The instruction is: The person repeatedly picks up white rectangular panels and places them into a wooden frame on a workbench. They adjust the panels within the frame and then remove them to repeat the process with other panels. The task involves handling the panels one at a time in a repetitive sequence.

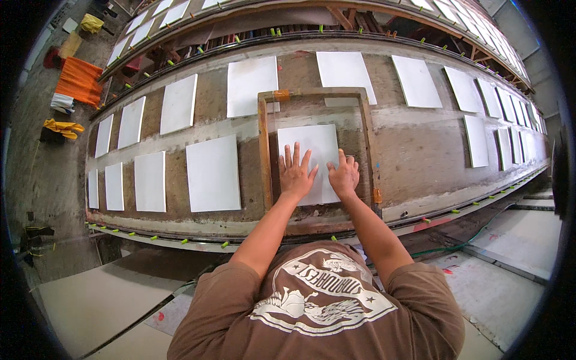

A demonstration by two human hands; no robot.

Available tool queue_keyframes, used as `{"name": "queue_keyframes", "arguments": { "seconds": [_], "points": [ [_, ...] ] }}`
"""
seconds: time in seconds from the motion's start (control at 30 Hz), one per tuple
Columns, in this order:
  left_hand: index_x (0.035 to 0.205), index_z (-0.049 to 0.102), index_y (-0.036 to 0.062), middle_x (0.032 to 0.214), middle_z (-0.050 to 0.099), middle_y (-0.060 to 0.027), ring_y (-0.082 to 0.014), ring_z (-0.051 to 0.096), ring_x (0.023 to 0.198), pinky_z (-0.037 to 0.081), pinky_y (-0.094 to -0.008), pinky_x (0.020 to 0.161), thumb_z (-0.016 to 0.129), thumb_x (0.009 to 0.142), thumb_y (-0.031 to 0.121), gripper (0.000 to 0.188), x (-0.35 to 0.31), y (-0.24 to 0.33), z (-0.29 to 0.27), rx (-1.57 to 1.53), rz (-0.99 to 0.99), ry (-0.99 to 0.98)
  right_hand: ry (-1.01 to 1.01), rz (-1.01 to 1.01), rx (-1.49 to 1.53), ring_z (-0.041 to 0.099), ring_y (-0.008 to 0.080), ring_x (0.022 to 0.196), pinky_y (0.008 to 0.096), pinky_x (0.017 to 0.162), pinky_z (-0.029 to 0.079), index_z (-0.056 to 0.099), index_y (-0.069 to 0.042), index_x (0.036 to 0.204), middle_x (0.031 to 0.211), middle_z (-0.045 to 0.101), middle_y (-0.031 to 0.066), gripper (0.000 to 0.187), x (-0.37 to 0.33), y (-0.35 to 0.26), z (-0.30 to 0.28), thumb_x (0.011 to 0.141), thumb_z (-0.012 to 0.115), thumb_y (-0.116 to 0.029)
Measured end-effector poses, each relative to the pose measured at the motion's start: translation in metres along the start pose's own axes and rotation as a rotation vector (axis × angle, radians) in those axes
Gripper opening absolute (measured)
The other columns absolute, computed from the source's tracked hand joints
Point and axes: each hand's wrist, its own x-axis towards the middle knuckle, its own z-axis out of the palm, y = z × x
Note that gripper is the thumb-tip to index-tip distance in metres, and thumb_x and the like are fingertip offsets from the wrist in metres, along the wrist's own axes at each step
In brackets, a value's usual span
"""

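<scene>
A white rectangular sheet (323, 141) lies on the long brown table, inside the outline of a wooden frame (324, 92). Spread flat over the sheet's left half is my left hand (296, 175), fingers apart. My right hand (344, 175) rests at the sheet's right edge, its index finger stretched forward, the thumb out to the left and the other fingers bent. I see nothing held in either hand. Orange-brown tape (281, 95) wraps part of the frame's far rail. I cannot tell whether a thin mesh spans the frame.
More white sheets (213, 174) lie in two rows along the table (414, 162). Green clips (225, 244) dot the rails on its near and far edges. Another table with sheets stands beyond. An orange cloth (79, 82) hangs at the far left. A green hose (474, 235) runs behind me at right.
</scene>
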Motion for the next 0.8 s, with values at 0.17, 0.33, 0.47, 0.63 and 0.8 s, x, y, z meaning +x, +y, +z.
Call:
{"name": "queue_keyframes", "arguments": {
  "seconds": [0.17, 0.33, 0.47, 0.63, 0.8],
  "points": [
    [0.161, 0.031, 0.0348, 0.172, 0.010, -0.0084, -0.0382, 0.003, 0.158, 0.007, -0.0574, 0.126, 0.041, 0.101, 0.064, 0.067, 0.008, 0.001, 0.010, 0.081, -0.049, -0.222, -0.040, 0.029, 0.049, 0.057, 0.0356, 0.118, 0.0486, 0.096, 0.049, 0.045, -0.014, 0.151, 0.126, 0.057, 0.0146, 0.074, 0.000, 0.002, -0.005, 0.087, 0.075, -0.038],
    [0.162, 0.025, 0.0381, 0.173, 0.007, -0.0053, -0.0366, 0.000, 0.158, 0.004, -0.0570, 0.126, 0.038, 0.101, 0.067, 0.069, 0.006, -0.001, 0.010, 0.115, -0.052, -0.231, -0.053, 0.066, 0.074, 0.056, 0.0351, 0.118, 0.0485, 0.096, 0.048, 0.039, -0.009, 0.153, 0.125, 0.057, 0.0149, 0.082, 0.001, -0.002, -0.012, 0.087, 0.077, -0.038],
    [0.162, 0.025, 0.0392, 0.173, 0.006, -0.0047, -0.0365, -0.001, 0.158, 0.003, -0.0573, 0.126, 0.039, 0.101, 0.066, 0.068, 0.007, -0.001, 0.011, 0.123, -0.062, -0.235, 0.081, -0.157, 0.085, 0.050, 0.0365, 0.129, 0.0492, 0.105, 0.042, 0.042, -0.008, 0.150, 0.135, 0.052, 0.0173, 0.075, 0.009, -0.007, -0.012, 0.089, 0.074, -0.038],
    [0.162, 0.023, 0.0414, 0.173, 0.005, -0.0039, -0.0365, 0.000, 0.158, 0.003, -0.0581, 0.126, 0.042, 0.101, 0.062, 0.067, 0.008, -0.002, 0.014, 0.127, -0.062, -0.255, 0.229, -0.441, 0.068, 0.039, 0.0398, 0.142, 0.0507, 0.116, 0.033, 0.042, -0.007, 0.149, 0.152, 0.042, 0.0204, 0.066, 0.022, -0.015, 0.014, 0.097, 0.063, -0.041],
    [0.163, 0.020, 0.0414, 0.173, 0.004, -0.0047, -0.0379, -0.002, 0.158, 0.002, -0.0571, 0.126, 0.044, 0.101, 0.058, 0.069, 0.012, -0.001, 0.011, 0.175, -0.067, -0.334, 0.093, -0.538, 0.088, 0.030, 0.0416, 0.150, 0.0522, 0.121, 0.027, 0.038, -0.004, 0.151, 0.158, 0.037, 0.0218, 0.072, 0.016, -0.010, 0.024, 0.096, 0.063, -0.043]
  ]
}}
